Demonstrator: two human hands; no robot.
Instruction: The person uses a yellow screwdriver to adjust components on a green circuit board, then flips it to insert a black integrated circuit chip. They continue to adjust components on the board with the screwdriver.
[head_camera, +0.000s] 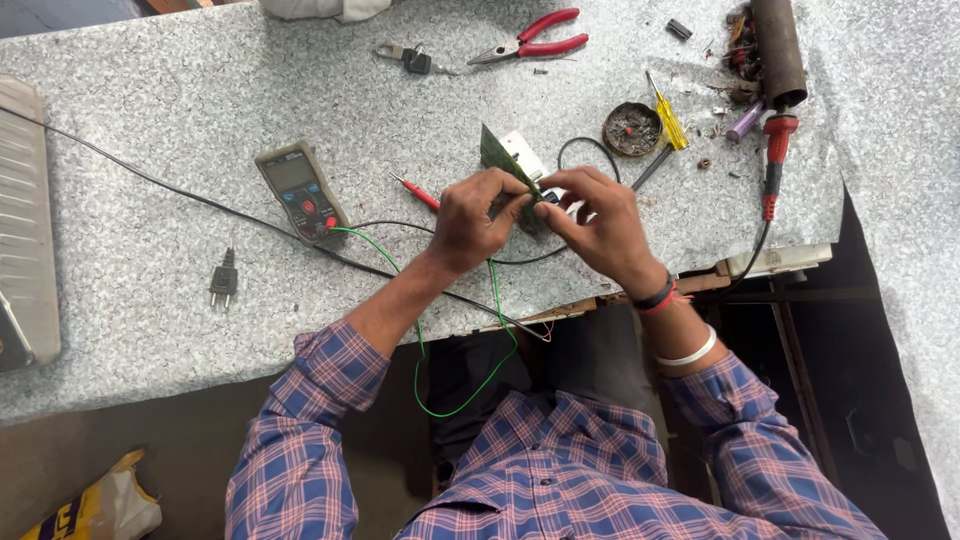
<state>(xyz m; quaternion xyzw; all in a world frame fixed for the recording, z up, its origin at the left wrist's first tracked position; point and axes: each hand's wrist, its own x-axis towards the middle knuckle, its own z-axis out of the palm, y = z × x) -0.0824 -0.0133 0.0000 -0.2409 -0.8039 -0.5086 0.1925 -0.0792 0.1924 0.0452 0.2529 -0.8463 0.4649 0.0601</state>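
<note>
- Hands meet in the middle of the frame, over a speckled grey stone-look table (150, 300).
- The left hand (470, 222) pinches a thin green circuit board (497, 152), a flat card standing on its edge and tilted.
- The right hand (600, 225) has its fingertips closed on the same board from the other side.
- A small white plastic block (523, 152) sits just behind the board.
- A grey meter (300, 190) with a dark screen lies left of the hands; a thin green wire (420, 340) loops down from it.
- Red-handled pliers (530, 45) lie at the top middle.
- A yellow screwdriver (668, 118) and a round rusty tin (632, 129) lie at the upper right.
- A small black plug (223, 280) lies at the left.
- Sleeves are soft checked cloth.
</note>
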